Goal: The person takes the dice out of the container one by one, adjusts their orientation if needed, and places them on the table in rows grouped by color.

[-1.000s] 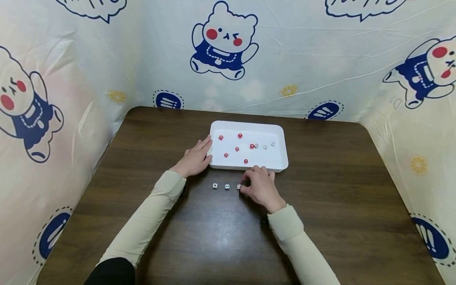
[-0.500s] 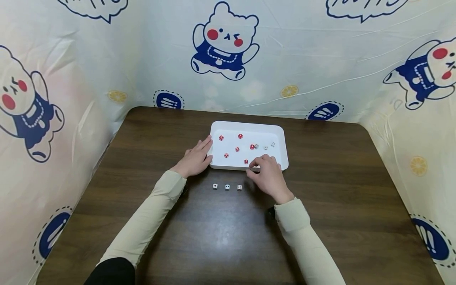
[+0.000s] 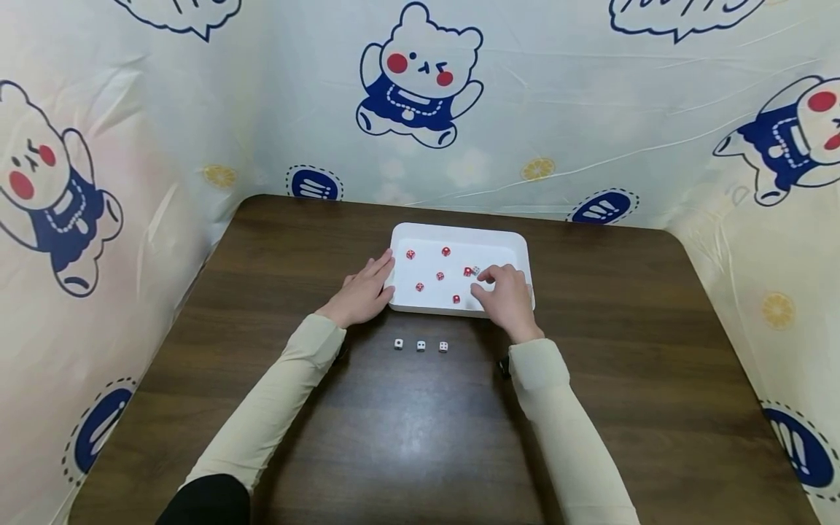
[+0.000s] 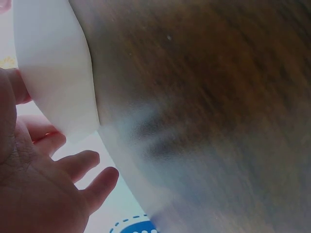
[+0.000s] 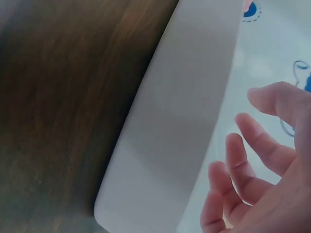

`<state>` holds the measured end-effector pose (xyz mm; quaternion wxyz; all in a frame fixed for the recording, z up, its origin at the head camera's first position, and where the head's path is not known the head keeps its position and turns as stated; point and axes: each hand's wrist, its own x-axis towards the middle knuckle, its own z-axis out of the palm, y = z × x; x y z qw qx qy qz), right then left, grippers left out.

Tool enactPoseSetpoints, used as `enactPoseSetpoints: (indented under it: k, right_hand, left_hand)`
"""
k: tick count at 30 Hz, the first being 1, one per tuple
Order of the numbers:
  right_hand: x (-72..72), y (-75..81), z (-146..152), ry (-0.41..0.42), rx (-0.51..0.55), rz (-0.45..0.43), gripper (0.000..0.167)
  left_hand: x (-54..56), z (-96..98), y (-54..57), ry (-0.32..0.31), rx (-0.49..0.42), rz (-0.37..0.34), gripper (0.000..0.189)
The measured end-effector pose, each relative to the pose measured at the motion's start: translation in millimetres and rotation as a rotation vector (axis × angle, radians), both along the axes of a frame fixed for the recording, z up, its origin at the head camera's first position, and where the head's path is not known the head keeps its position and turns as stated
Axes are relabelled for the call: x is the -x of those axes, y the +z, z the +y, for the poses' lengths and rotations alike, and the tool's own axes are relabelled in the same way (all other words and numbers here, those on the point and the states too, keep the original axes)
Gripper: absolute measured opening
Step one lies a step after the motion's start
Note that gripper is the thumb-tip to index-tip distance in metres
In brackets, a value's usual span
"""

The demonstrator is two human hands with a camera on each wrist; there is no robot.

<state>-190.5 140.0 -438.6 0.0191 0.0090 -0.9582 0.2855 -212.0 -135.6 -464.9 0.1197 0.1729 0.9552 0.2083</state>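
Note:
In the head view, my left hand point(image 3: 359, 293) touches the left end of a white tray point(image 3: 459, 310), fingers stretched along its rim. The left wrist view shows those fingers point(image 4: 77, 165) around the tray's end. My right hand point(image 3: 510, 302) hovers over the tray's right part. Its thumb and fingers point(image 5: 262, 141) are apart in the right wrist view, with nothing seen between them. Several red dice, one of them a red die point(image 3: 440, 276), lie scattered in the tray. A white die point(image 3: 475, 270) sits against another red die point(image 3: 467, 272); the right hand hides the area beside it.
Three white dice stand in a spaced row on the table before the tray: a left die point(image 3: 398, 344), a middle die point(image 3: 421, 346) and a right die point(image 3: 443, 347). Bear-printed sheeting point(image 3: 295, 95) rises behind and beside the brown table point(image 3: 623, 350).
My right hand has let go of the rightmost die in the row and moved up and right over the tray, covering two white dice. The left hand has stayed on the tray.

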Motion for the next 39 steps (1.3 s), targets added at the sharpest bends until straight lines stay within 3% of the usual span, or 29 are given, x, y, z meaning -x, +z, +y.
enactPoseSetpoints:
  k: [12,19,39]
  right_hand:
    - [28.8,-10.7,-1,-0.103,-0.005,-0.155,0.025]
    - [37.4,-15.9,-2,-0.134,-0.043,-0.167,0.026]
    - [50.2,-24.5,-9,-0.112,-0.110,-0.181,0.030]
  left_hand:
    - [-1.6,1.8,2.4,-0.001,-0.004,-0.005,0.063]
    - [-1.8,2.1,2.5,0.000,-0.008,-0.009,0.063]
    - [-3.9,-0.4,3.7,0.004,-0.005,0.005,0.063]
